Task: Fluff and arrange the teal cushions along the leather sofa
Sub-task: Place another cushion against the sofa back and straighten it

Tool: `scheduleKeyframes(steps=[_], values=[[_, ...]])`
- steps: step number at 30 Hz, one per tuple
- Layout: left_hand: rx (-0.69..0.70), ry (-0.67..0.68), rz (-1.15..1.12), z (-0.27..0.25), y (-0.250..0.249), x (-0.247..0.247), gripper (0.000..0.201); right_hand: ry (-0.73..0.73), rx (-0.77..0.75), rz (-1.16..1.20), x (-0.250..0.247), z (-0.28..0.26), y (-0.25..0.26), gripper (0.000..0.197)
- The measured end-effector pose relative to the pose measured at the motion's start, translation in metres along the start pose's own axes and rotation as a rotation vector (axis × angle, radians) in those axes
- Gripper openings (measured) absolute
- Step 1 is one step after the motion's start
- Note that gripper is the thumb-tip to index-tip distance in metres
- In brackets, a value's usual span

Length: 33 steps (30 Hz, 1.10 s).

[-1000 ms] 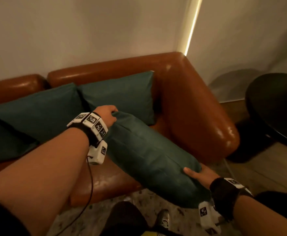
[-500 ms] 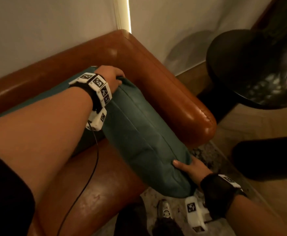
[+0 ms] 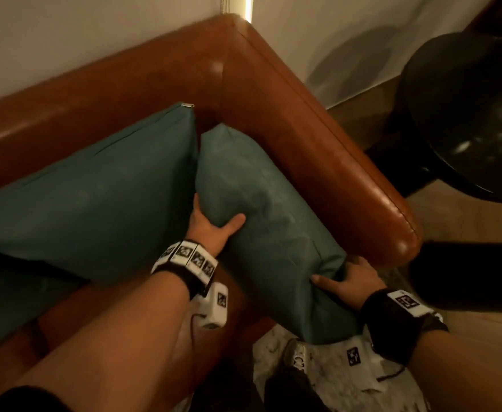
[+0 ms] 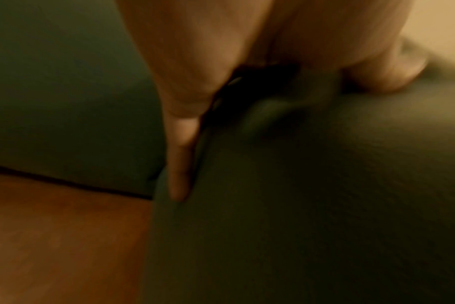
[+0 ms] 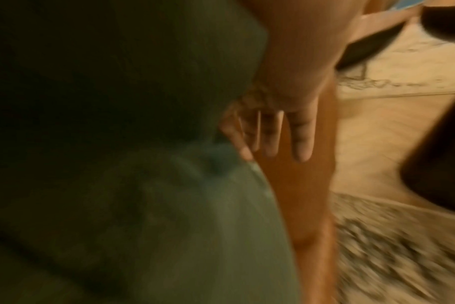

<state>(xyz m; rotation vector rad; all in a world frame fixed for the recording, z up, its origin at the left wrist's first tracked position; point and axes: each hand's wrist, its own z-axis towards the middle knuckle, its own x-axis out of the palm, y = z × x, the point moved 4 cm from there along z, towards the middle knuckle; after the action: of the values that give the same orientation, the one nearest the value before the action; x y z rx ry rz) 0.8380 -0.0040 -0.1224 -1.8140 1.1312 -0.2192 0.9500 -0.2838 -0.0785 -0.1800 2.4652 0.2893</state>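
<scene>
Your left hand (image 3: 211,230) grips the plump teal fabric cushion (image 3: 270,233) at its left edge, thumb curled over; your right hand (image 3: 352,281) clutches its near corner. Its long axis runs along the brown leather sofa's armrest (image 3: 318,138) — push toward the back corner.

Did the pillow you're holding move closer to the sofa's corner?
Yes. The held teal cushion went from sticking out over the seat front to lying along the sofa armrest, its far tip now near the back corner, beside the other cushion.
</scene>
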Motion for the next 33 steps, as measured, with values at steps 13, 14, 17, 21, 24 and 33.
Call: scheduleKeyframes(steps=[13, 14, 17, 21, 24, 33], values=[[-0.092, -0.161, 0.034, -0.004, 0.006, 0.015, 0.124, 0.014, -0.417, -0.065, -0.046, 0.017, 0.053, 0.113], [-0.089, -0.145, 0.011, -0.022, 0.013, 0.020, 0.134, 0.009, -0.432, -0.058, -0.047, 0.017, 0.048, 0.113], [-0.082, -0.092, 0.015, -0.072, 0.031, 0.054, 0.149, -0.014, -0.494, -0.044, -0.043, 0.016, 0.035, 0.110], [-0.165, -0.204, 0.101, -0.099, 0.026, 0.098, 0.118, -0.049, -0.534, -0.031, -0.030, 0.003, 0.004, 0.103], [-0.214, -0.269, 0.130, -0.099, 0.019, 0.104, 0.112, -0.024, -0.537, 0.005, -0.026, -0.007, -0.027, 0.092], [-0.202, -0.252, 0.123, -0.112, 0.029, 0.104, 0.104, -0.251, -0.639, 0.064, -0.091, -0.032, -0.024, 0.067]])
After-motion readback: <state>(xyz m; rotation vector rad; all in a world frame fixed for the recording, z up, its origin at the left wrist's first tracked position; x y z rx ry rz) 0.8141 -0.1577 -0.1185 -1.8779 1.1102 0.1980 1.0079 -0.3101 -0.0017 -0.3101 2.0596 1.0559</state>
